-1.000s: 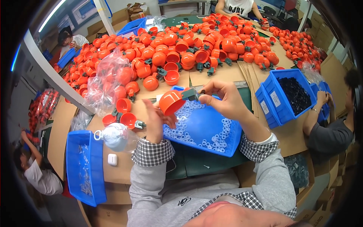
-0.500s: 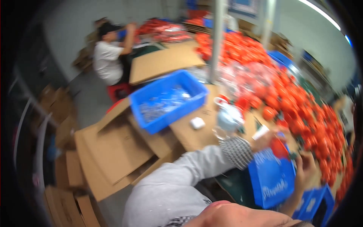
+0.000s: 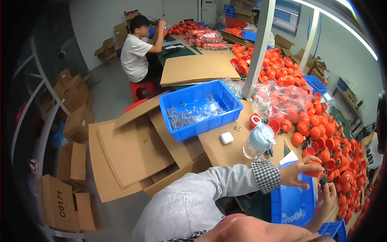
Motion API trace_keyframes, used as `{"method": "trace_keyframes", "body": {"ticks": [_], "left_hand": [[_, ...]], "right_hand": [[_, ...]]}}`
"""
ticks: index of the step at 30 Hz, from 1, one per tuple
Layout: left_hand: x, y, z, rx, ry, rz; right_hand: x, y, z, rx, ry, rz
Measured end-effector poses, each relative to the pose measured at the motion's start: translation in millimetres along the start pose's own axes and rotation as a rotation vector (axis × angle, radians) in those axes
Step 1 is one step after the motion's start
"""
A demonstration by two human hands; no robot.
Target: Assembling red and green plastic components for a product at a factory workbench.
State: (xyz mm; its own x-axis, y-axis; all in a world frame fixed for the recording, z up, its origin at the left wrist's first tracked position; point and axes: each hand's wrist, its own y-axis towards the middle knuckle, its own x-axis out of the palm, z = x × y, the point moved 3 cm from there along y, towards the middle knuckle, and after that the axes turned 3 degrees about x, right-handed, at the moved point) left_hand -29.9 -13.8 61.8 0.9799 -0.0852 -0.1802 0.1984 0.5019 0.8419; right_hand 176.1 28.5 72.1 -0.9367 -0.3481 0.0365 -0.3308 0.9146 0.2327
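On the right, my left hand [image 3: 296,174] has its fingers bent over an orange cup-shaped part [image 3: 313,173], with the thumb lower down. A dark green clip-like piece [image 3: 323,180] shows at the cup's lower right, pinched by my right hand [image 3: 327,195]. Whether clip and cup are joined I cannot tell. Below both hands stands a blue bin [image 3: 279,203] holding small clear rings [image 3: 296,217]. A large heap of orange cups [image 3: 346,177], several with dark green pieces, lies just beyond my right hand.
A clear bottle with a pale blue lid [image 3: 261,139] and a white case [image 3: 227,138] stand on cardboard. Left of them, a blue bin [image 3: 201,130] holds small metal parts. Flattened cartons [image 3: 137,149] overhang the left side. A post [image 3: 260,48] rises mid-table; a co-worker [image 3: 137,54] sits far left.
The head view has shifted and become sharper. The cup and my left hand have moved from above the near blue bin toward the heap. My right hand stays close to the cup.
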Motion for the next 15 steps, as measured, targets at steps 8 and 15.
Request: {"method": "trace_keyframes", "body": {"ticks": [8,15], "left_hand": [[4.3,-23.7,-72.5,-0.965,-0.448,0.126],[-0.2,-17.3,-49.5,-0.706,-0.465,0.129]], "right_hand": [[9.8,-16.0,-13.0,-0.248,-0.461,0.013],[22.1,-16.7,-20.8,-0.09,-0.263,0.029]]}}
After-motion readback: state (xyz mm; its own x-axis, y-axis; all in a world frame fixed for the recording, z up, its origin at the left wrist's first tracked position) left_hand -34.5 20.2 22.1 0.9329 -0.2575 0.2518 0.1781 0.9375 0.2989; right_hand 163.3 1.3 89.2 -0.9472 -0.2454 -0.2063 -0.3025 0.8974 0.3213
